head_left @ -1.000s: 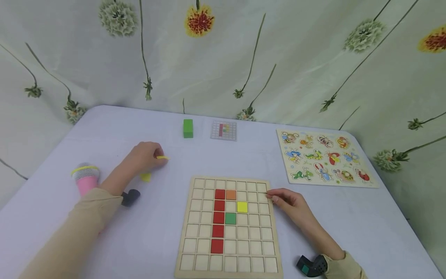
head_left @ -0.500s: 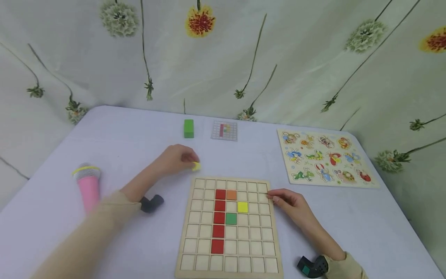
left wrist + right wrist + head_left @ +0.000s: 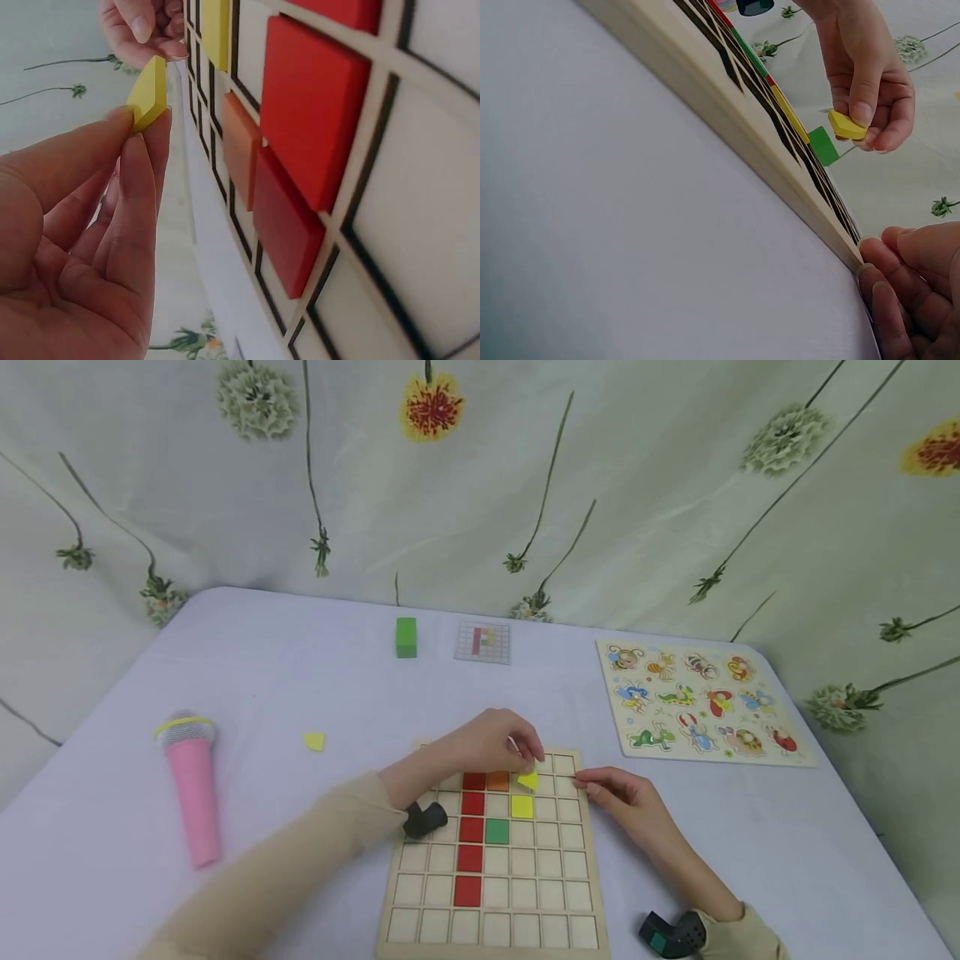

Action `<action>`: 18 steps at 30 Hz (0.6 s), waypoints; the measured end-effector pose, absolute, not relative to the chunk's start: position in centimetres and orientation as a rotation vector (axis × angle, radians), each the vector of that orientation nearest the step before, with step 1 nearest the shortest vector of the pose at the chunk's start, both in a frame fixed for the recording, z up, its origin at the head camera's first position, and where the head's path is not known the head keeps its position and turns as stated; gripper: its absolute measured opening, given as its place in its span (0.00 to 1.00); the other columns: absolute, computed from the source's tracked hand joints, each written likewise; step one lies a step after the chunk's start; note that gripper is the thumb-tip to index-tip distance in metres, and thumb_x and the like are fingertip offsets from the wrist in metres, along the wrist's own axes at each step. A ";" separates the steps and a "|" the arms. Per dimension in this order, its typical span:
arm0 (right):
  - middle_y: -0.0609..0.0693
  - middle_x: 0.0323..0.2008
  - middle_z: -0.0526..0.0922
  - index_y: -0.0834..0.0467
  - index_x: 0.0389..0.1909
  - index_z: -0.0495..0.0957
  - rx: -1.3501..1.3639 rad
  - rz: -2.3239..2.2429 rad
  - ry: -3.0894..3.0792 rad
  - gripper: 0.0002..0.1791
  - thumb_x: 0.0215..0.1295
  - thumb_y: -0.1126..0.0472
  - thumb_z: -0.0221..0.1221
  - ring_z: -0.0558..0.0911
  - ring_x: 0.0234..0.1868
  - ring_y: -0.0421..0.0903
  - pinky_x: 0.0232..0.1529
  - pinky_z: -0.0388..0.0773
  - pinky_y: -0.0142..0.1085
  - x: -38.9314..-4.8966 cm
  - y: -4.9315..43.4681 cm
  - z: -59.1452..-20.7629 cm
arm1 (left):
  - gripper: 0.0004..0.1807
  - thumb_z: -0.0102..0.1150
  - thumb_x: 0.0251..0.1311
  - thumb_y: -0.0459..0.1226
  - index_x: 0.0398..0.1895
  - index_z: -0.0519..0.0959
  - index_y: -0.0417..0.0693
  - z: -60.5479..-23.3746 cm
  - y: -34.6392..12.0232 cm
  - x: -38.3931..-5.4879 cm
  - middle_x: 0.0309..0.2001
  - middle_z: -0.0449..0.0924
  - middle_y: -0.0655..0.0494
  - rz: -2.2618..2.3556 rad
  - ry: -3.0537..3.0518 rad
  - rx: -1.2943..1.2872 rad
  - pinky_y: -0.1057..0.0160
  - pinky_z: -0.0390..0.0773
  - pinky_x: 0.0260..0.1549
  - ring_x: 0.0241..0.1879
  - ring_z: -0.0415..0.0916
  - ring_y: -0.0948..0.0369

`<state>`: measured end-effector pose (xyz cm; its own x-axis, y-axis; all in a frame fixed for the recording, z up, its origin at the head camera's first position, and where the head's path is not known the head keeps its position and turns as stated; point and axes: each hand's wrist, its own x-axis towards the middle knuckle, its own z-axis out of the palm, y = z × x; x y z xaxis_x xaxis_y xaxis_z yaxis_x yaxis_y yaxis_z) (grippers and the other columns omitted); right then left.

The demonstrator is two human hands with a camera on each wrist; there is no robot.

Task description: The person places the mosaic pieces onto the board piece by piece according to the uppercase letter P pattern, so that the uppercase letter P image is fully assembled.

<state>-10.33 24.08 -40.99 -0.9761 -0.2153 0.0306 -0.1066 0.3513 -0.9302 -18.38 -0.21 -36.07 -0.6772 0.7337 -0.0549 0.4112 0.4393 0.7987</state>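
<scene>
My left hand (image 3: 495, 742) pinches a small yellow tile (image 3: 152, 94) between thumb and fingertips, over the top rows of a wooden grid board (image 3: 551, 893). The tile has a slanted edge and is tilted. Set in the board are a column of red tiles (image 3: 470, 829), an orange tile (image 3: 497, 781), a yellow square tile (image 3: 522, 807) and a green tile (image 3: 497, 831). At the board's right edge my right hand (image 3: 626, 793) holds the rim with its fingertips. Another yellow tile (image 3: 314, 742) lies on the table, left of the board.
Behind the board are a green block (image 3: 406, 637) and a small pattern card (image 3: 482, 642). An insect puzzle board (image 3: 701, 702) lies at the back right, a pink toy microphone (image 3: 193, 793) at the left. Black wrist devices (image 3: 675, 933) sit at both wrists. A flower-print cloth (image 3: 480, 485) hangs behind.
My left hand has carried the yellow tile rightward from the table's left side to over the board's upper rows. The right hand has stayed at the board's edge.
</scene>
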 end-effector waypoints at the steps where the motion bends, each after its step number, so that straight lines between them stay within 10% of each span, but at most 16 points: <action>1: 0.53 0.42 0.83 0.65 0.46 0.79 -0.299 -1.707 2.502 0.12 0.67 0.63 0.55 0.78 0.45 0.43 0.43 0.74 0.31 -10.3 24.1 -41.0 | 0.05 0.64 0.53 0.29 0.32 0.83 0.46 -36.2 -0.1 -18.3 0.26 0.78 0.63 1.115 2.302 0.960 0.67 0.74 0.35 0.30 0.74 0.64; 18: 0.52 0.43 0.82 0.64 0.45 0.80 -0.299 -1.703 2.509 0.11 0.66 0.62 0.56 0.78 0.45 0.43 0.43 0.73 0.30 -10.4 24.2 -40.9 | 0.06 0.66 0.51 0.30 0.24 0.84 0.50 -36.9 -0.4 -18.1 0.24 0.78 0.67 1.008 2.429 0.903 0.66 0.72 0.37 0.30 0.73 0.66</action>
